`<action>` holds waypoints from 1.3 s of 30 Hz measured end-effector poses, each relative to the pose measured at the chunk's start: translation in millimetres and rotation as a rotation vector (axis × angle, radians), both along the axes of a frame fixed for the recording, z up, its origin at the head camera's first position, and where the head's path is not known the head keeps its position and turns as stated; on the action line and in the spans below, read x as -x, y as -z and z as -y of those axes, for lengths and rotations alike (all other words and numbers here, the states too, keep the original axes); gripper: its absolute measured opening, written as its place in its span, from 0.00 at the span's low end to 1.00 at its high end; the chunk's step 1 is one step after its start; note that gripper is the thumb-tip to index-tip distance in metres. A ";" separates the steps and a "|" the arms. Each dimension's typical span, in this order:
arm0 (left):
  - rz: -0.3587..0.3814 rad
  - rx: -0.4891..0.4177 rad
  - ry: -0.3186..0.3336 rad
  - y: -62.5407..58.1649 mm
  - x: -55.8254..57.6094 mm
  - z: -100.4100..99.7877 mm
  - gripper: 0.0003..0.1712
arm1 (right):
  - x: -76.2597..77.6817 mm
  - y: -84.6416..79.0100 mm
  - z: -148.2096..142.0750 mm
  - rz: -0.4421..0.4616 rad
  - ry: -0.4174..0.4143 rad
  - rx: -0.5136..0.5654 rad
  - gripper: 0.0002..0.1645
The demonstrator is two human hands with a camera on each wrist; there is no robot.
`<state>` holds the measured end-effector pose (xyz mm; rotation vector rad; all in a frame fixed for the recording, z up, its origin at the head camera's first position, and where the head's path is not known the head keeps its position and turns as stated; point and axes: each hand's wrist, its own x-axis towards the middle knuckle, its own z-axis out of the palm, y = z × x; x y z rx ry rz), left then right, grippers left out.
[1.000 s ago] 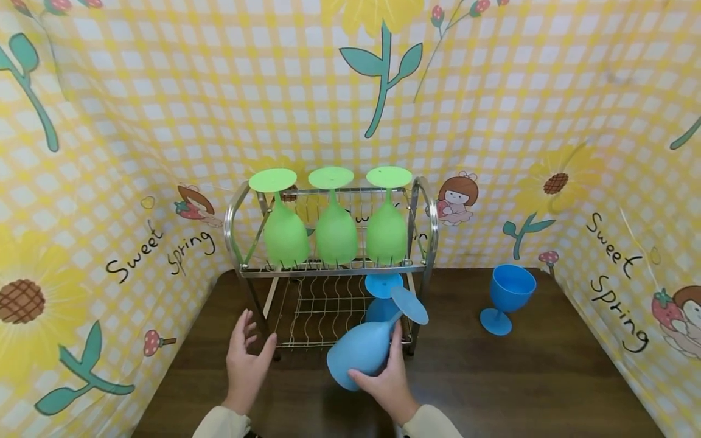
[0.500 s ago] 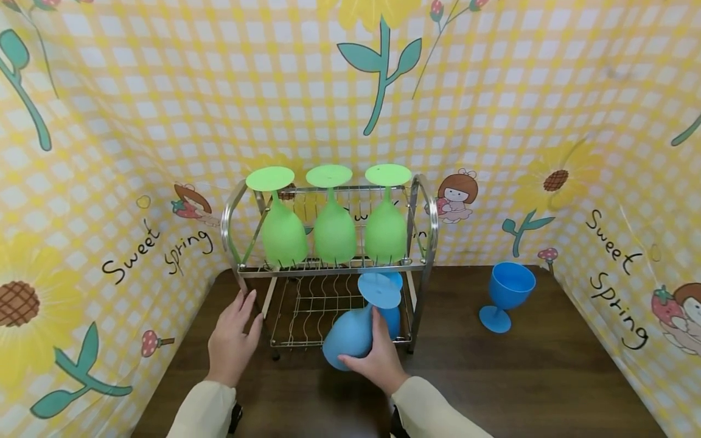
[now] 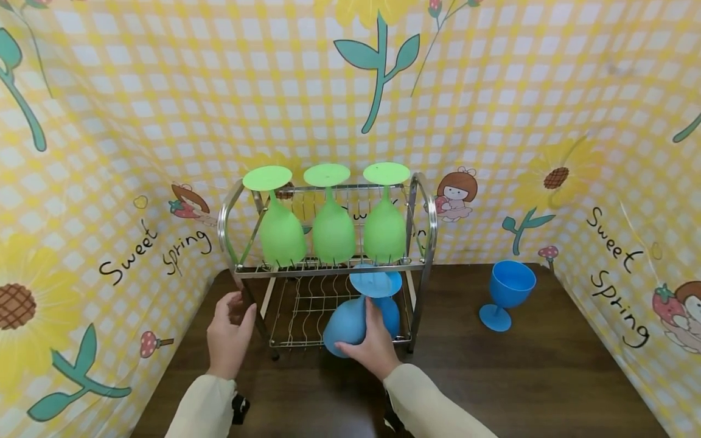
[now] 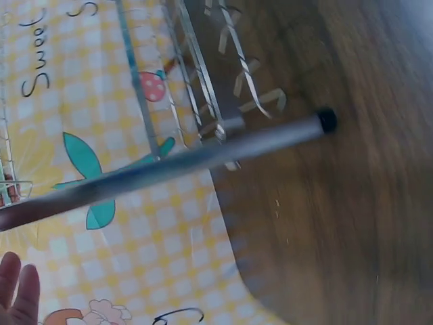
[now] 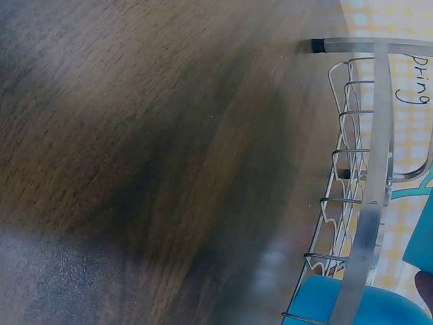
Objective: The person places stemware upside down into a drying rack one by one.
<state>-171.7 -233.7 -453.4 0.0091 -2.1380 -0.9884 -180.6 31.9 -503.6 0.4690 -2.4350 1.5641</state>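
Observation:
My right hand (image 3: 375,348) grips a blue goblet (image 3: 342,325) by its bowl, thumb on the near side. The goblet is upside down and tilted, its foot high and its rim low, at the front of the rack's lower tier. Part of it shows at the right edge of the right wrist view. Behind it, a second blue goblet (image 3: 391,317) stands inverted on the lower tier, partly hidden. My left hand (image 3: 230,334) is beside the left post of the metal dish rack (image 3: 328,271), holding nothing, fingers loosely bent. In the left wrist view only some fingertips (image 4: 26,294) show.
Three green goblets (image 3: 334,234) hang inverted along the rack's upper tier. To the right, another blue goblet (image 3: 512,286) stands upright on the dark wooden table (image 3: 515,377). A yellow checked cloth (image 3: 274,91) encloses the back and sides.
My right hand has carried the blue goblet forward and slightly left, toward the lower tier, tipping it more upright. My left hand has shifted left, and its fingers have bent more.

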 end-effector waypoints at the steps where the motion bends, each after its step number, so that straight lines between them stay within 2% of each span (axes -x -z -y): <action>1: 0.016 -0.059 0.009 -1.1 0.6 -0.9 0.22 | 0.7 0.8 0.7 -0.008 0.005 -0.002 0.66; 4: 0.042 -0.204 0.026 -4.7 2.6 -3.5 0.24 | 1.6 3.4 2.9 -0.035 0.024 0.001 0.66; 7: 0.044 -0.326 0.024 -9.2 4.6 -6.7 0.22 | 0.8 5.6 4.8 -0.057 0.039 0.006 0.66; 9: 0.043 -0.409 0.022 -18.1 3.5 -11.3 0.19 | 0.2 6.1 5.7 -0.063 0.049 0.007 0.65; 10: 0.044 -0.447 0.022 -24.2 1.3 -13.8 0.17 | -0.1 6.3 6.7 -0.062 0.052 0.004 0.64; 14: 0.100 -0.555 0.013 -29.6 2.3 -12.5 0.16 | 2.9 8.1 10.6 -0.078 0.062 0.000 0.62; 17: 0.146 -0.579 0.008 -22.2 7.1 -6.7 0.18 | 5.3 9.9 12.2 -0.090 0.065 -0.005 0.62; 22: 0.177 -0.563 0.028 -26.3 6.2 -6.9 0.19 | 6.2 11.5 13.7 -0.075 0.074 -0.009 0.61; 26: 0.168 -0.541 0.037 -29.9 8.4 -7.4 0.18 | 9.5 10.9 14.2 -0.062 0.095 -0.005 0.61; 33: 0.172 -0.531 0.040 -30.5 12.5 -7.3 0.16 | 15.6 7.6 14.3 0.039 0.109 -0.008 0.63; 39: 0.177 -0.569 0.039 -28.9 9.3 -6.4 0.15 | 22.7 8.7 16.3 0.105 0.104 -0.029 0.65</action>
